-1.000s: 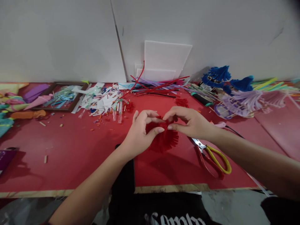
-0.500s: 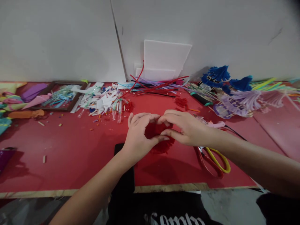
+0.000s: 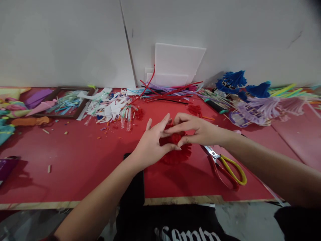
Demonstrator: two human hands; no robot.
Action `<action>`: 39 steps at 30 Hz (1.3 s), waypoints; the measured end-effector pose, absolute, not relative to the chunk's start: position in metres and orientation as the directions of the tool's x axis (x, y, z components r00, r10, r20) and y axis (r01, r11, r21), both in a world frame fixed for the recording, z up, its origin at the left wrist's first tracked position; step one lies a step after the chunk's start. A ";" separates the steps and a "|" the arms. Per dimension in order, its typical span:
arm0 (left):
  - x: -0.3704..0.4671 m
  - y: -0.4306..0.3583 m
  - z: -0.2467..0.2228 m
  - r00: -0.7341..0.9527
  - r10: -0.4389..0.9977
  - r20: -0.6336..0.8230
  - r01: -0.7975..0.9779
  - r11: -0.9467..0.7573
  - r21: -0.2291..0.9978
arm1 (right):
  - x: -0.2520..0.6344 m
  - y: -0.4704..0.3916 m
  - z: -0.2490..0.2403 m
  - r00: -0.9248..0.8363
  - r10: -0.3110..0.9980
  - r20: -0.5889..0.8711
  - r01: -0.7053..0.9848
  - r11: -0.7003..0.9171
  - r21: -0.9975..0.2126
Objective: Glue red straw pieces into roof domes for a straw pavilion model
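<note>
A fuzzy red pipe-cleaner piece [image 3: 178, 154], round with a fringed lower edge, is between my two hands above the red tabletop. My left hand [image 3: 153, 142] curves around its left side, thumb beneath and fingers along the far side. From the right, my right hand [image 3: 198, 130] has its thumb and fingers bent around the piece, fingertips close to those of the left. The fingers hide part of the piece. Pliers-like cutters [image 3: 223, 164] with one red and one yellow handle lie under my right forearm, handles spread.
A black phone-like slab [image 3: 134, 187] lies at the table's front edge. Paper scraps [image 3: 110, 108] and red and purple pipe cleaners [image 3: 170, 92] are along the back. White boards [image 3: 179, 60] lean on the wall. Blue [image 3: 233, 82] and lilac [image 3: 258, 108] fuzzy pieces sit at right.
My left fingers have straightened and spread, and the right hand has shifted slightly, opening the gap that showed between them. More of the red piece's fringe shows, and the cutters' metal head is uncovered.
</note>
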State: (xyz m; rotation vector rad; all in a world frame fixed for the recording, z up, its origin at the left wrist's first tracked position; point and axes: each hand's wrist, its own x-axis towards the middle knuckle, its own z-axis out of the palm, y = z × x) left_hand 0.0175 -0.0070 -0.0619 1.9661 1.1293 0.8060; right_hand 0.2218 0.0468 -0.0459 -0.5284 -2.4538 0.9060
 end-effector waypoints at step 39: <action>-0.001 -0.012 -0.105 0.324 0.934 0.152 0.281 -0.249 0.927 | 0.256 0.039 -0.058 -0.111 0.930 0.351 0.406 0.365 -0.838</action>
